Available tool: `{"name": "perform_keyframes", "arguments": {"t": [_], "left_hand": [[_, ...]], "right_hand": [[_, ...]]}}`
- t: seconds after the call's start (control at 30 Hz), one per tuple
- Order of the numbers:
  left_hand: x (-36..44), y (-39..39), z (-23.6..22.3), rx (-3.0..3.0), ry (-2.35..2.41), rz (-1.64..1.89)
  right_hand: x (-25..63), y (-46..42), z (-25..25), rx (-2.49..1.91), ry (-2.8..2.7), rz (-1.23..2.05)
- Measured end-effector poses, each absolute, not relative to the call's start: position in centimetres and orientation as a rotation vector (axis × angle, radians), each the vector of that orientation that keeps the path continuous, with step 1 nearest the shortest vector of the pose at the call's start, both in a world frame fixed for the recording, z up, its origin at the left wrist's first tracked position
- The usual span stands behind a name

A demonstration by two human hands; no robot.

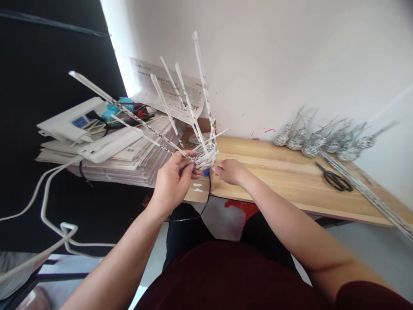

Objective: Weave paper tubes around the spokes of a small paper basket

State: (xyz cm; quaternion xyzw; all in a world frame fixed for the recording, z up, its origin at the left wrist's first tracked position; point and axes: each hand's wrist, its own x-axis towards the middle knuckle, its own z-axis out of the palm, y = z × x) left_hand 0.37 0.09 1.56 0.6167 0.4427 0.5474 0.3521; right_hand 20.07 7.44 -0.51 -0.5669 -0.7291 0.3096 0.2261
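A small basket woven from rolled newspaper strips [207, 158] is held up over the table's near edge. Several long paper tubes [185, 97] stick up and out from it, some leaning far to the left. My left hand [177, 174] grips the basket's left side, thumb in front and fingers partly behind it. At the basket's lower right is my right hand [229, 171], its fingers curled and pinched together close to the weave; what lies between them is hidden. A blue piece [207, 172] with a black cable shows just under the basket.
Stacked papers [151, 159] on the left carry a white power strip [111, 144] and a white box [72, 120]. Along the wall stand several woven paper pieces [312, 144]. Black scissors [335, 178] and long paper tubes [368, 191] lie on the wooden table [274, 172].
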Motion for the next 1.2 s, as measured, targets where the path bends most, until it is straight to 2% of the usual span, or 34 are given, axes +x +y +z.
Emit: {"name": "perform_keyframes", "arguments": {"t": [0.07,0.23,0.33,1.2], "left_hand": [[0.6,0.1,1.3,1.619,1.145,1.413],[1.9,-0.2,0.9,1.728,1.127,1.353],[2.8,-0.7,1.0,1.826,1.117,1.328],[3.8,-1.4,0.9,2.18,1.103,1.246]], "right_hand": [[21.2,4.6,1.1,-1.441,-2.145,0.621],[20.9,-0.5,3.7,-1.048,-1.991,0.236],[20.4,-0.9,3.9,-0.954,-2.01,0.105],[21.7,-1.2,3.3,-0.992,-2.056,0.098]]}}
